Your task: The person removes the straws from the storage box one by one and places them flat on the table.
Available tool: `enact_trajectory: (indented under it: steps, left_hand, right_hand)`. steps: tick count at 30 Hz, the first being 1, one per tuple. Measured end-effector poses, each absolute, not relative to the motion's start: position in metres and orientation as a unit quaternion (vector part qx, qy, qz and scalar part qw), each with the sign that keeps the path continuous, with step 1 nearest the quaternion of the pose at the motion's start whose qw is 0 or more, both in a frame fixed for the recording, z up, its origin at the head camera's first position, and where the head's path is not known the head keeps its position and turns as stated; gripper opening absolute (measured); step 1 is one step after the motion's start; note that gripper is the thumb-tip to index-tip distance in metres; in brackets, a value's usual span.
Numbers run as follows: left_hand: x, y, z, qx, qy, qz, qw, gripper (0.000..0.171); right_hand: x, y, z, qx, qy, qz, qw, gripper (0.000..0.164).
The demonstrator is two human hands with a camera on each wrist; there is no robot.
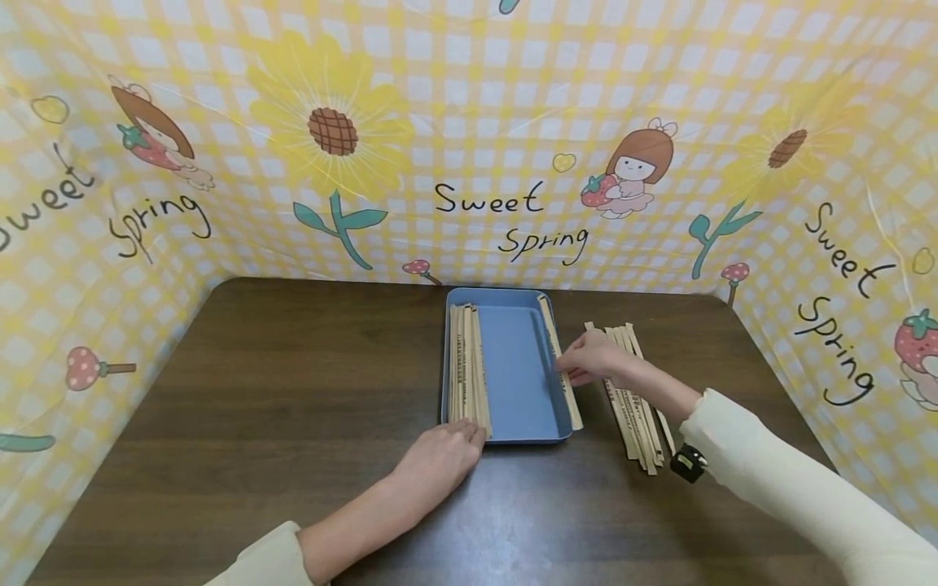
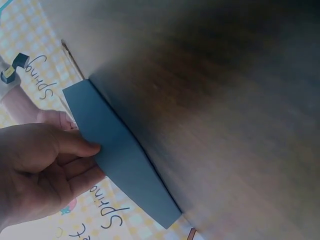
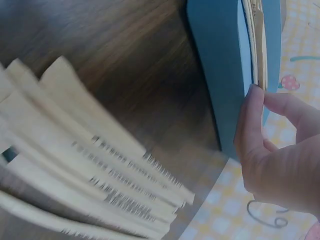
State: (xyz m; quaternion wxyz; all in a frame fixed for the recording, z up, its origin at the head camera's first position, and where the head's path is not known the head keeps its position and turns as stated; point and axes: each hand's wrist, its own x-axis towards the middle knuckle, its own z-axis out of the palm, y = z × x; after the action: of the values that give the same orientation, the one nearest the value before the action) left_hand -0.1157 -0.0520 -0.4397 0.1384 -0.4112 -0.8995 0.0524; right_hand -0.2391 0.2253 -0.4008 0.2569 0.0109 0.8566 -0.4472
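Observation:
A shallow blue tray (image 1: 516,382) lies lengthwise on the table, a bundle of long thin tan paper packets (image 1: 466,358) along its left side. My left hand (image 1: 443,456) grips the tray's front left corner. In the left wrist view its thumb presses the outer wall (image 2: 120,145), with the other fingers behind the rim. My right hand (image 1: 595,358) pinches a single printed paper packet (image 1: 570,400) at the tray's right wall. This packet slants along the wall, its near end overlapping the front right corner. In the right wrist view thumb and fingertips meet at its edge.
A loose pile of similar packets (image 1: 636,427) lies on the brown table (image 1: 308,366) right of the tray, under my right forearm. A yellow checked cloth (image 1: 469,122) with printed flowers rises behind and at both sides.

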Motion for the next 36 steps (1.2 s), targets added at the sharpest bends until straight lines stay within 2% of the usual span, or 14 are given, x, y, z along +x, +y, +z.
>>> enact_trajectory:
  steps: [11,19,24,36]
  left_hand:
    - [-0.115,-0.052,-0.437,-0.409,-0.902,0.054,0.128,0.023]
    - [-0.117,-0.052,-0.440,-0.412,-0.897,0.052,0.148,0.020]
    - [-0.116,-0.052,-0.439,-0.413,-0.897,0.052,0.148,0.021]
    - [-0.117,-0.052,-0.440,-0.413,-0.898,0.055,0.140,0.024]
  right_hand:
    - [-0.234,0.268,-0.395,0.022,0.860,-0.443,0.254,0.032]
    - [-0.226,0.298,-0.397,0.036,0.857,-0.448,0.252,0.024]
    - [-0.223,0.316,-0.400,0.037,0.867,-0.426,0.256,0.032]
    - [-0.219,0.346,-0.410,0.064,0.869,-0.421,0.254,0.024]
